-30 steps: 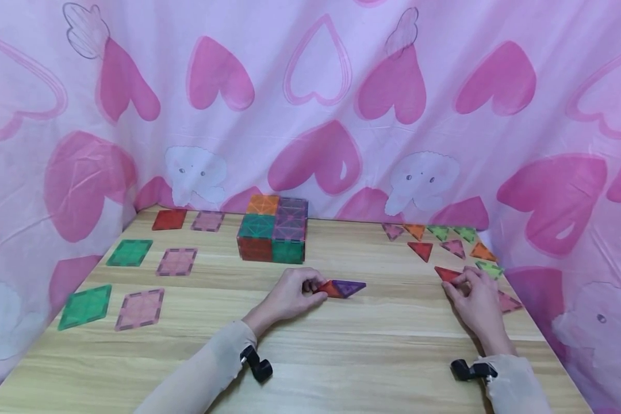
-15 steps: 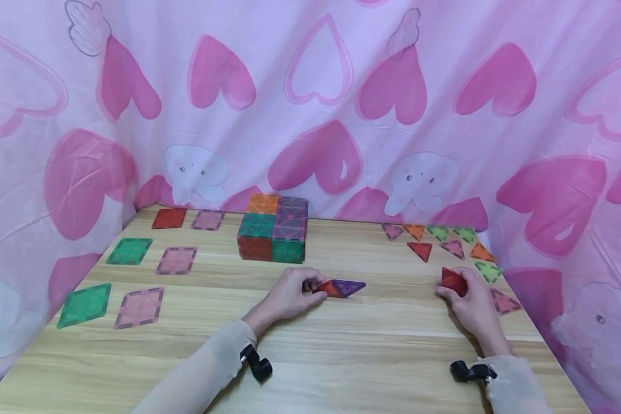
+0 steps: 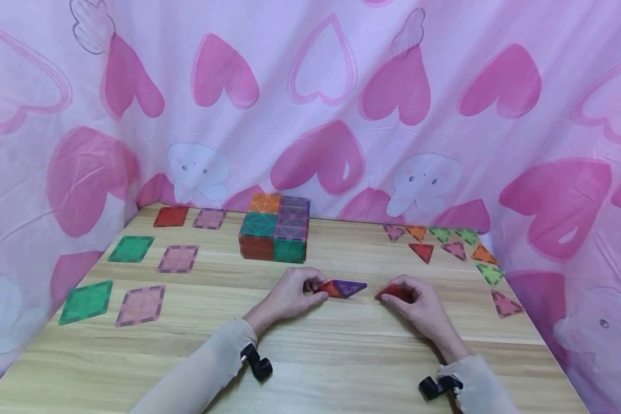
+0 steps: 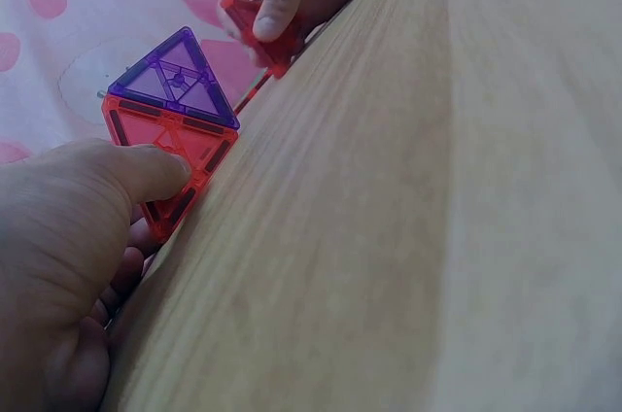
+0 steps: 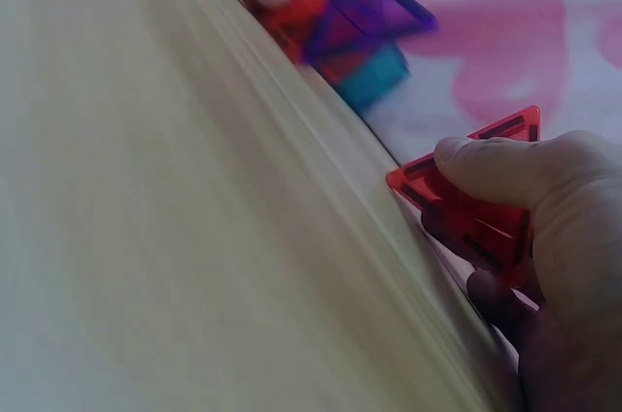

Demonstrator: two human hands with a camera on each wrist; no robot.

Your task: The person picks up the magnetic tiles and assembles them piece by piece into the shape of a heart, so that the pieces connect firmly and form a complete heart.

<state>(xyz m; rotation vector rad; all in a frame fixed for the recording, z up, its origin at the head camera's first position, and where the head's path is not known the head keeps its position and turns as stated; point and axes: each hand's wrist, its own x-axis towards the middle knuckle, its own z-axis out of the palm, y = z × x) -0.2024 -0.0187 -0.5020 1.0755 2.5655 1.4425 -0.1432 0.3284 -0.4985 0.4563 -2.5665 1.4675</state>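
My left hand (image 3: 290, 296) pinches a red triangular magnetic tile (image 4: 165, 140) between thumb and fingers, low over the wooden table. Edge to edge with it stands a purple triangular tile (image 4: 175, 77), pointing right in the head view. To the right, across a small gap, my right hand (image 3: 419, 305) pinches another red triangular tile (image 5: 481, 208) with the thumb flat on its face. Part of each red tile is hidden behind the fingers that hold it.
A box of magnetic tiles (image 3: 291, 250) stands at the back middle of the table (image 3: 310, 356). Square tiles, such as a pink one (image 3: 141, 306) and a green one (image 3: 86, 302), lie at left. Several small triangles, among them a red one (image 3: 421, 252), lie at right.
My right hand has picked up the red triangle from the right-hand group and carried it left, close to the purple tile. The left hand has stayed in place.
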